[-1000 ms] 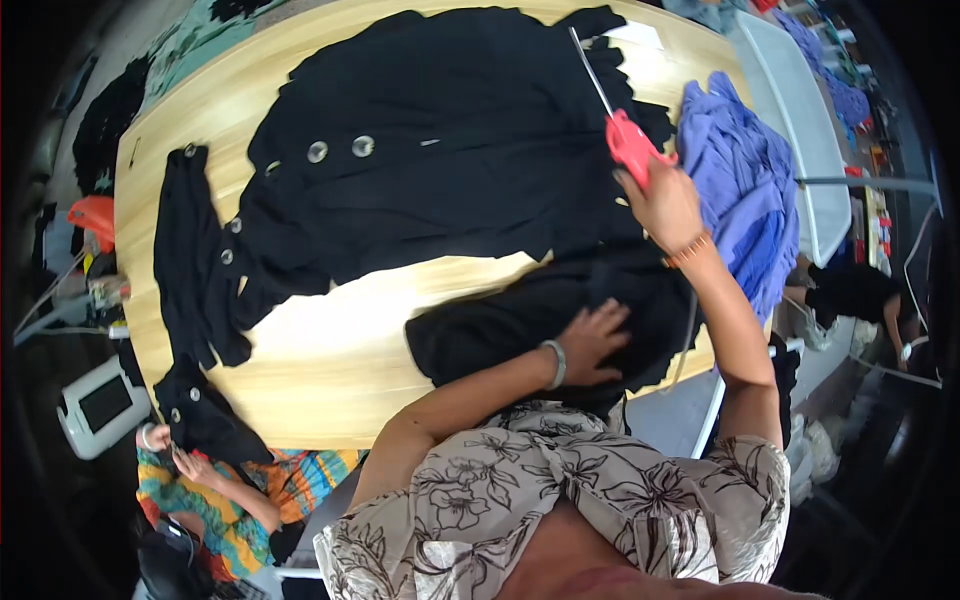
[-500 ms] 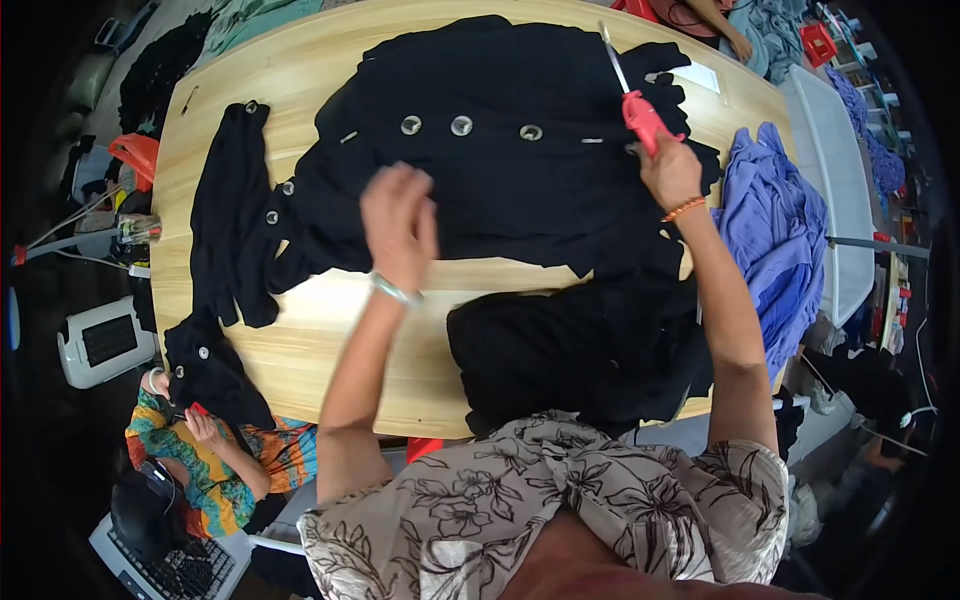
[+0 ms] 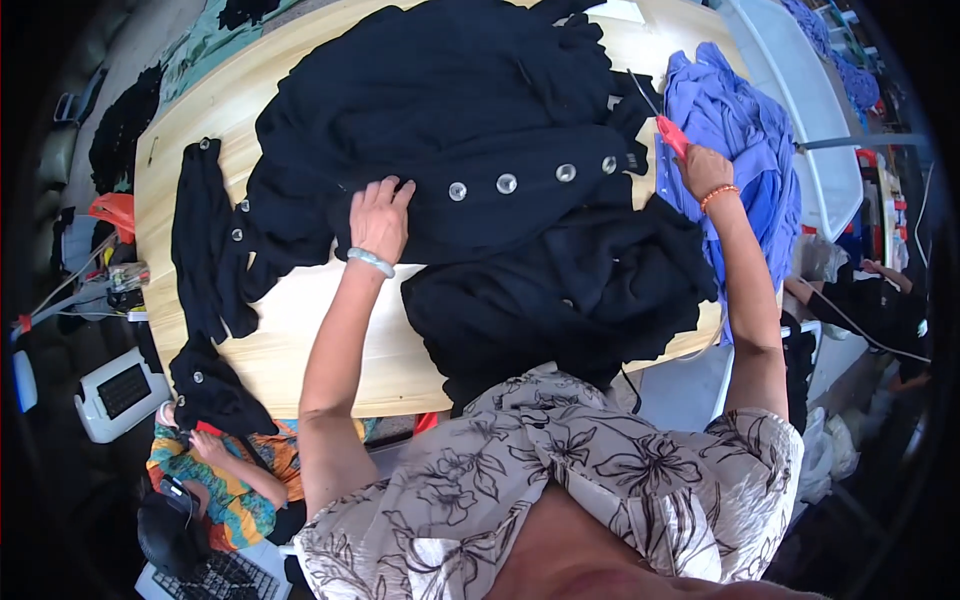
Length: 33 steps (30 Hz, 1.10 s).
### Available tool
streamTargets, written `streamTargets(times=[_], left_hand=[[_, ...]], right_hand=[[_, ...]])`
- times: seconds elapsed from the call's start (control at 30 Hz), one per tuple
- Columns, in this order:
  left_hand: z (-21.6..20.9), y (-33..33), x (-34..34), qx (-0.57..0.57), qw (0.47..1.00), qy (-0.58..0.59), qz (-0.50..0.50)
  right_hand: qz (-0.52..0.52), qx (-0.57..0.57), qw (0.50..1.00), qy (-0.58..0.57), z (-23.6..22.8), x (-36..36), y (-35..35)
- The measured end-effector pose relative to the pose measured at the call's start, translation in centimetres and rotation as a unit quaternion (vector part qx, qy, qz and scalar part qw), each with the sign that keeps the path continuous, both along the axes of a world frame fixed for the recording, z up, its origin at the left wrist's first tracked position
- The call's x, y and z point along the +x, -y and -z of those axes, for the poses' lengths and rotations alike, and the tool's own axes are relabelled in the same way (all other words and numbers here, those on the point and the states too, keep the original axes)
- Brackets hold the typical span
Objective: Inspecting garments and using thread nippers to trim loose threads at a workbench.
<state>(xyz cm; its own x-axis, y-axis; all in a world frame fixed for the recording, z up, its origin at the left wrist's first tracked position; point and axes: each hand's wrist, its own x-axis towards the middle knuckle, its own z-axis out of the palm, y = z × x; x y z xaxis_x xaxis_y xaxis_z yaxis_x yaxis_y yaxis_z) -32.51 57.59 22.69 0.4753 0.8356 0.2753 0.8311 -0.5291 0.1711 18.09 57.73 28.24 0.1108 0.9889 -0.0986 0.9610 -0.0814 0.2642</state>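
A black garment with several shiny round buttons along its edge is spread over the table. My left hand rests palm down on its near edge, left of the buttons, fingers extended. On the right, my right hand is closed around the red handle of a tool. A thin metal shaft points from it toward the garment's right end; its exact kind is unclear. Another black garment lies bunched in front of me, its upper part touching the spread one.
Purple cloth is heaped at the right, beside a pale plastic bin. Narrow black pieces with round buttons lie on the left of the wooden table. At the lower left, another person handles black cloth.
My left hand has come down onto the garment. The garment's buttoned edge now lies nearer me. My right hand, still holding the red-handled tool, has moved right toward the purple cloth.
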Motion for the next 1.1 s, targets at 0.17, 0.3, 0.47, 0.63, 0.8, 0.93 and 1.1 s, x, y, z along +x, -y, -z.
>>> streamTargets(times=[0.17,0.3,0.47,0.63,0.8,0.93,1.1], left_hand=[[5.7,2.1,-1.1,-0.157,0.98,0.094,-0.077],[5.6,1.9,0.2,-0.15,0.967,0.17,-0.119],[6.3,0.5,0.1,-0.224,0.934,0.208,-0.183],[7.0,0.4,-1.3,-0.3,0.885,0.301,-0.188],[5.5,2.0,-1.8,-0.362,0.8,0.459,-0.134],[4.9,3.1,-2.3,-0.409,0.778,0.463,-0.116],[2.4,3.0,-0.7,-0.137,0.981,0.126,-0.059]], right_hand=[[-0.062,0.081,0.995,0.017,-0.1,-5.8,5.1],[-0.093,0.094,0.991,-0.007,-2.1,-8.3,8.6],[-0.137,0.05,0.984,-0.105,-3.6,-11.9,10.1],[-0.16,0.011,0.883,-0.441,-2.0,-14.1,10.5],[-0.186,-0.145,0.89,-0.389,-2.2,-17.9,9.3],[-0.232,-0.203,0.865,-0.395,-1.7,-20.7,8.7],[-0.201,-0.181,0.859,-0.434,-1.8,-19.8,8.9]])
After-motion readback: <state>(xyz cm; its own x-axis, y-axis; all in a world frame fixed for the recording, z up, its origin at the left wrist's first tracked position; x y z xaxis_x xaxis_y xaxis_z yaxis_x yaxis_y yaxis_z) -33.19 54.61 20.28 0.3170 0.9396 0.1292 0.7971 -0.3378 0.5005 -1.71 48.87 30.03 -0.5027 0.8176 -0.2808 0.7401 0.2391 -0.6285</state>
